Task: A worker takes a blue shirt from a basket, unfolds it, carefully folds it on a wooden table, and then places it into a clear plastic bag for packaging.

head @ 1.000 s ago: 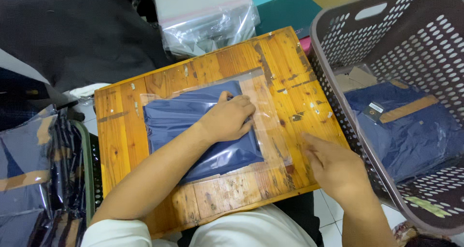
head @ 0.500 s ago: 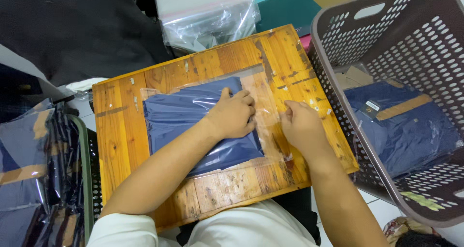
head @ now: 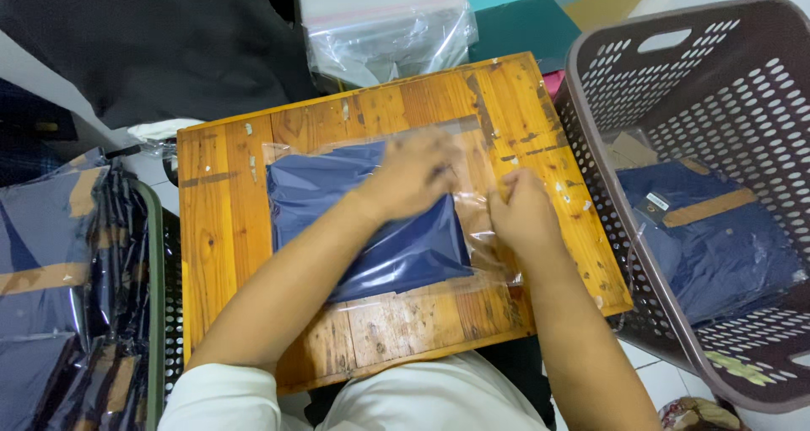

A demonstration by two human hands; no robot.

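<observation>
the folded dark blue garment lies flat in the middle of the wooden desk, inside a clear plastic bag whose open end points toward the right hand. the left hand rests palm-down on top of the garment, fingers spread and slightly blurred, pressing rather than closed on anything. the right hand sits just beside it at the bag's loose edge, its grip seemingly pinched on the film, though the fingertips are too hidden to be sure.

the bundle looks light and soft, likely to sag if lifted by one corner (the film looks slick and crinkly). i judge the best hold is flat under the folded cloth, or at both short edges.

right of the right hand stands a brown perforated basket with bagged garments; beyond the left hand, a stack of clear bags; left of it, more bagged garments.
</observation>
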